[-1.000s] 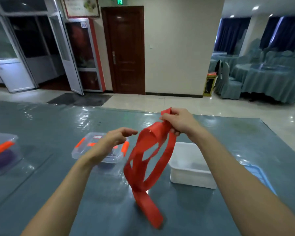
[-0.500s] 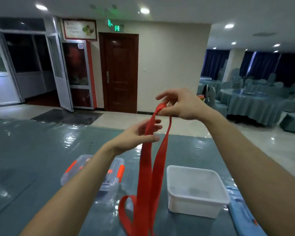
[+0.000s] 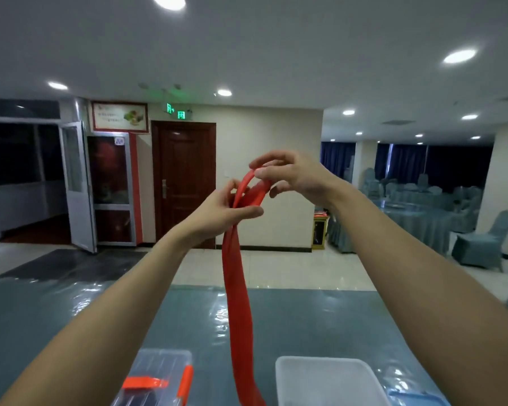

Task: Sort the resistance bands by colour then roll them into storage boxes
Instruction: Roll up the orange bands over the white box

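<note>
A long red resistance band (image 3: 237,294) hangs straight down from both raised hands and runs out of the bottom of the view. My left hand (image 3: 222,210) grips the band just below its top, thumb across the front. My right hand (image 3: 288,175) pinches the folded top end, which curls over into a small loop between the hands. Below on the table stand a clear lidded storage box with orange latches (image 3: 159,376) on the left and an open white tub (image 3: 329,382) on the right. The band's lower end is hidden.
The table (image 3: 71,315) has a shiny blue-grey plastic cover. A blue-edged object (image 3: 417,398) lies right of the white tub. Beyond the table are tiled floor, a dark wooden door (image 3: 185,183), and covered dining tables and chairs at the far right.
Both hands have lifted the band higher and the view has tilted up. The left hand has closed around the band, and the right hand has curled its top end over.
</note>
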Demonstrator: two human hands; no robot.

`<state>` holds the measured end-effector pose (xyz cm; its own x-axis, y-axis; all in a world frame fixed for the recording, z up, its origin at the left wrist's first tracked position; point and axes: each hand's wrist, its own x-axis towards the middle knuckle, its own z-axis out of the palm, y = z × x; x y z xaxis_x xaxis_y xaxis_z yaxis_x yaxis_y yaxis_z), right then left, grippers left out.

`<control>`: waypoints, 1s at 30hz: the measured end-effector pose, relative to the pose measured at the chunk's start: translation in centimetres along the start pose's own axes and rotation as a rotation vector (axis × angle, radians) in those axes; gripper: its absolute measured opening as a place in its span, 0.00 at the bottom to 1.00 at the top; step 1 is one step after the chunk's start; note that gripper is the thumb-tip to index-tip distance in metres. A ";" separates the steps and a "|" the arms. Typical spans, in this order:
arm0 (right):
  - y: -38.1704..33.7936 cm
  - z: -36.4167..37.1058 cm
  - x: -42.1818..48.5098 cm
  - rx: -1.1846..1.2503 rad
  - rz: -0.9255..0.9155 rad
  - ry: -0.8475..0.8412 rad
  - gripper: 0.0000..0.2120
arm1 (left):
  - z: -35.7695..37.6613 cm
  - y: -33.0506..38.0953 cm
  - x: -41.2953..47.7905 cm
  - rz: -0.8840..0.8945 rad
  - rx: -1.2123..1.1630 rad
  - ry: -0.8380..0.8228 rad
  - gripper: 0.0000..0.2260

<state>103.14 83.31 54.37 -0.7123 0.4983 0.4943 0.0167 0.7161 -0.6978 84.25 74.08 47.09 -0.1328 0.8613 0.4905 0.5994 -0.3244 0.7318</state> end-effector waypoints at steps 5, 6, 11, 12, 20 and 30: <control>-0.5 -0.4 1.4 0.262 0.134 0.250 0.12 | -2.4 2.3 4.2 0.169 0.363 0.028 0.21; -0.4 -0.8 1.4 0.337 0.153 0.275 0.12 | -2.7 2.2 4.6 0.173 0.334 -0.003 0.20; 1.5 -2.6 0.8 0.510 0.286 0.238 0.14 | -2.7 0.5 4.7 0.151 0.096 -0.161 0.22; 2.1 -2.8 0.7 0.516 0.346 0.183 0.14 | -2.7 0.0 4.8 0.156 0.075 -0.132 0.21; 5.7 -0.6 0.0 -0.687 0.297 -0.317 0.22 | -2.0 -2.3 5.1 0.078 0.613 -0.324 0.25; 11.0 4.8 -2.2 -0.294 0.131 -0.173 0.19 | -1.8 -2.8 3.6 0.050 0.551 -0.301 0.31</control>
<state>101.50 87.79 43.10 -0.7988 0.5227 0.2980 0.2988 0.7745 -0.5576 80.68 77.33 47.65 0.0857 0.9486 0.3046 0.9284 -0.1870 0.3210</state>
